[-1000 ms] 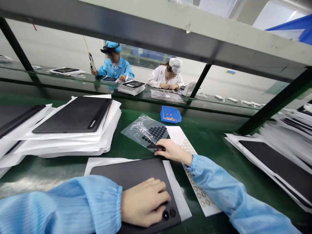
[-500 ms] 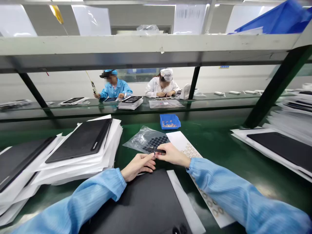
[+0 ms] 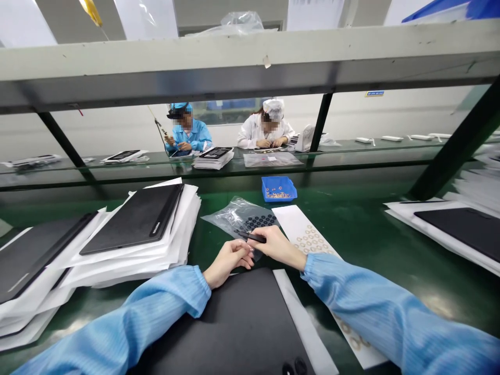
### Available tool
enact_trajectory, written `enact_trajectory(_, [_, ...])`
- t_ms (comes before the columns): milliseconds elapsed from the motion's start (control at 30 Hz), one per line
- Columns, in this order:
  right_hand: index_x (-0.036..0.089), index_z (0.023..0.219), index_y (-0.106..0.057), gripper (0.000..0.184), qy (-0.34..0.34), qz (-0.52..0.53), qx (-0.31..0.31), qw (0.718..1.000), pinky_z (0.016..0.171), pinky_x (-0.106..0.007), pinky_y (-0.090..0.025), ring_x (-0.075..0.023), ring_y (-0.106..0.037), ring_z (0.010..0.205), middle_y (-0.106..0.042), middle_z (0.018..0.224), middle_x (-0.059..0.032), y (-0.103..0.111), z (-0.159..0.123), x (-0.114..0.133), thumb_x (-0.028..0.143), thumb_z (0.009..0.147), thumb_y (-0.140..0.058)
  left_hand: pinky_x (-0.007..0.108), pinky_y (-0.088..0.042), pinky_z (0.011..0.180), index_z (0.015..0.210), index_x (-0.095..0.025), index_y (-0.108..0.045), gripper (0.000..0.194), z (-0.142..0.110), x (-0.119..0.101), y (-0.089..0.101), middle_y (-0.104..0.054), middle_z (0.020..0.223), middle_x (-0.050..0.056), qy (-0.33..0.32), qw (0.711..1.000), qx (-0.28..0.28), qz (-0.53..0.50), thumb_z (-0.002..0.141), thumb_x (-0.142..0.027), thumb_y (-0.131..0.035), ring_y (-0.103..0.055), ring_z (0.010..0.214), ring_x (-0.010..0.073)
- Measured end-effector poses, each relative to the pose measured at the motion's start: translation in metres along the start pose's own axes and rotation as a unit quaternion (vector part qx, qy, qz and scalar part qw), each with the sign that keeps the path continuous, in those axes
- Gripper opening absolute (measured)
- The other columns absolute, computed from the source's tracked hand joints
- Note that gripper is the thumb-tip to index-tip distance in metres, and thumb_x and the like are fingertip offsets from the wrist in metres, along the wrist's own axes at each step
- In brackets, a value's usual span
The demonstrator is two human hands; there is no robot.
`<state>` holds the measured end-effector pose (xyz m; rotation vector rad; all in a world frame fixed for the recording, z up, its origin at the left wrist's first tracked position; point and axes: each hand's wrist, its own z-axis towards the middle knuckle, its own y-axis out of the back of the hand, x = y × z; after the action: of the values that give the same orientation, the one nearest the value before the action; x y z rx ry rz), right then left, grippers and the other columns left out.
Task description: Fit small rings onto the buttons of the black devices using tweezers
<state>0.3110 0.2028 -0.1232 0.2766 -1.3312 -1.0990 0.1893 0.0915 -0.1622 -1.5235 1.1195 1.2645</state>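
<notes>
My right hand (image 3: 277, 245) grips dark tweezers (image 3: 253, 237), whose tips point left over a clear plastic bag (image 3: 222, 219). Dark ring-shaped pieces (image 3: 260, 221) lie in rows on or in the bag; which, I cannot tell. Close beside the right fingertips, my left hand (image 3: 230, 260) is pinched closed; whatever it holds is too small to make out. Below both hands lies a flat black panel (image 3: 234, 323) with two dark round parts (image 3: 295, 366) near its lower right corner. A white sheet with tan rings (image 3: 312, 237) runs partly under my right forearm.
A blue bin (image 3: 278, 190) of small parts stands behind the bag. Stacked black panels with white paper sheets (image 3: 133, 221) sit at left, with another stack (image 3: 461, 224) at right. A shelf (image 3: 234, 57) crosses above the bench. Two people (image 3: 189, 130) work beyond it.
The tweezers' tips have lifted and point more up and left. My left fingers have curled in more. The dark ring seen earlier at the left fingertips no longer shows clearly. The whole view has shifted slightly.
</notes>
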Motion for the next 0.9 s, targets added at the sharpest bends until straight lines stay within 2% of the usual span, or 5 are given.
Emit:
enact_trajectory(167, [0.015, 0.051, -0.052, 0.027, -0.007, 0.007, 0.010, 1.000, 0.053, -0.023, -0.027, -0.0083, -0.037, 0.051, -0.043, 0.050, 0.0051, 0.001, -0.002, 0.003, 0.014, 0.077, -0.060, 0.027, -0.053, 0.061, 0.093, -0.012, -0.060, 0.017, 0.003, 0.008, 0.000, -0.061, 0.081, 0.001, -0.011, 1.000, -0.003, 0.021, 0.093, -0.028, -0.057, -0.060, 0.066, 0.0114])
enact_trajectory(400, [0.015, 0.055, -0.054, 0.016, -0.043, 0.047, 0.005, 0.998, 0.054, -0.022, -0.029, -0.0095, -0.043, 0.055, -0.048, 0.053, 0.0045, -0.003, -0.002, -0.001, 0.009, 0.067, -0.061, 0.028, -0.054, 0.063, 0.094, -0.012, -0.060, 0.018, 0.003, 0.008, -0.001, -0.062, 0.083, 0.001, -0.008, 0.998, 0.003, 0.068, 0.093, -0.030, -0.057, -0.061, 0.068, 0.0121])
enact_trajectory(633, [0.014, 0.059, -0.055, 0.019, -0.107, 0.133, 0.036, 0.985, 0.043, -0.019, -0.028, -0.0061, -0.037, 0.041, -0.048, 0.047, 0.0045, 0.012, 0.004, -0.002, 0.022, 0.077, -0.053, 0.025, -0.053, 0.057, 0.094, -0.012, -0.060, 0.020, 0.002, 0.005, -0.002, -0.061, 0.080, 0.001, -0.014, 0.992, -0.009, 0.124, 0.094, -0.031, -0.055, -0.060, 0.063, 0.0106])
enact_trajectory(767, [0.013, 0.060, -0.056, 0.017, -0.134, 0.177, 0.060, 0.973, 0.040, -0.018, -0.026, -0.0041, -0.034, 0.040, -0.052, 0.049, 0.0032, 0.029, -0.002, 0.015, 0.022, 0.075, -0.055, 0.018, -0.043, 0.043, 0.079, -0.012, -0.057, 0.029, 0.000, 0.002, -0.001, -0.054, 0.061, -0.005, -0.033, 0.981, -0.012, 0.190, 0.095, -0.036, -0.053, -0.049, 0.045, 0.0060])
enact_trajectory(900, [0.013, 0.062, -0.059, 0.012, -0.191, 0.217, 0.101, 0.952, 0.037, -0.017, -0.026, -0.0029, -0.036, 0.037, -0.058, 0.054, 0.0015, 0.041, -0.039, 0.028, 0.020, 0.072, -0.059, 0.018, -0.031, 0.039, 0.058, -0.016, -0.045, 0.046, -0.011, -0.007, -0.005, -0.043, 0.046, -0.008, -0.085, 0.960, 0.007, 0.266, 0.092, -0.047, -0.049, -0.037, 0.036, 0.0054])
